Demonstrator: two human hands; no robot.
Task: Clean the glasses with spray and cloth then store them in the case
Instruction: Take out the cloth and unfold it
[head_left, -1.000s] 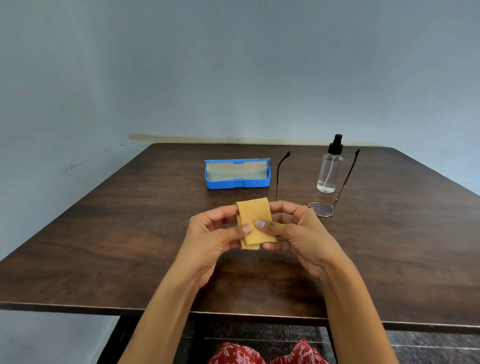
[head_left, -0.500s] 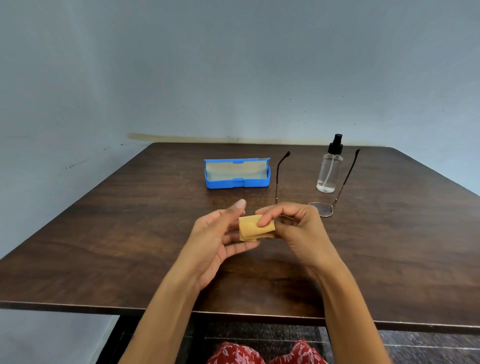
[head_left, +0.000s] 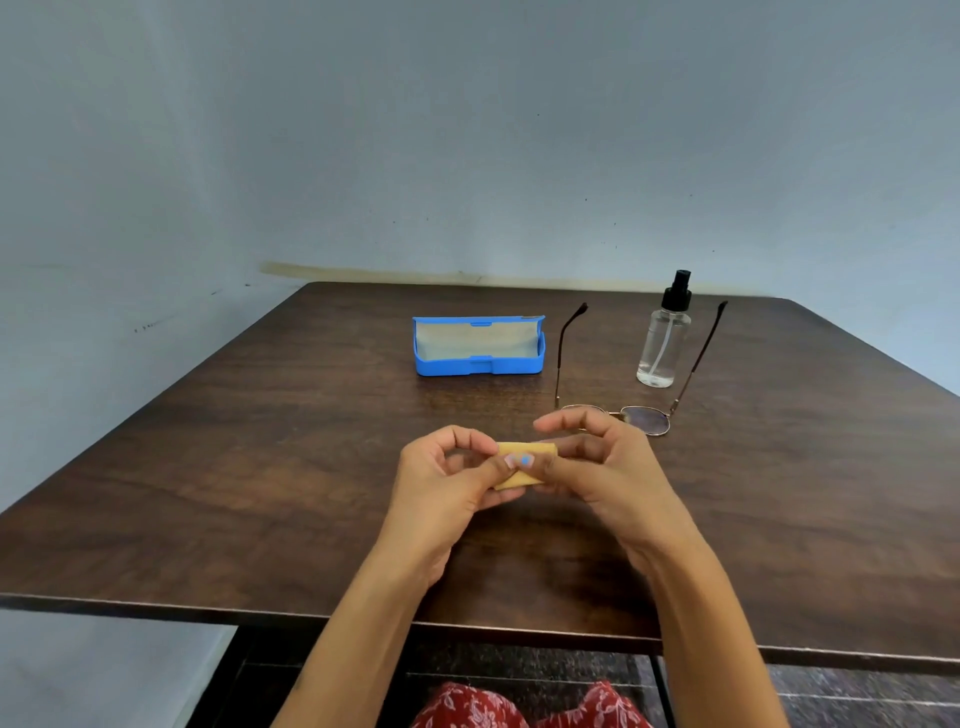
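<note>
1. Both forearms are reaching in from the bottom edge, angling inward and meeting over the middle of the table, near its front half.
2. Left hand is sitting palm-in, fingers curled, thumb pressing across onto the cloth — gripping it on its left end.
3. Right hand is mirroring it, thumb and lower fingers pinching the cloth's right end; index finger is arching up and over, not touching the cloth as far as visible.
4. Hands are sitting together, thumb tips meeting on top of the cloth; painted nails are showing there.
5. Cloth is a yellow-tan piece folded into a small flat strip, mostly hidden between the two hands, held above the tabletop.
6. Glasses are lying on the table just beyond the right hand, lenses toward the person, both temples open and pointing away; the left lens is partly hidden behind the right hand's fingers.
7. Spray bottle is standing upright between the two temples, clear body, black pump top, well beyond the hands.
8. Case is sitting open, blue with a pale lining, left of the glasses, far side of the table, apart from both hands.
</note>
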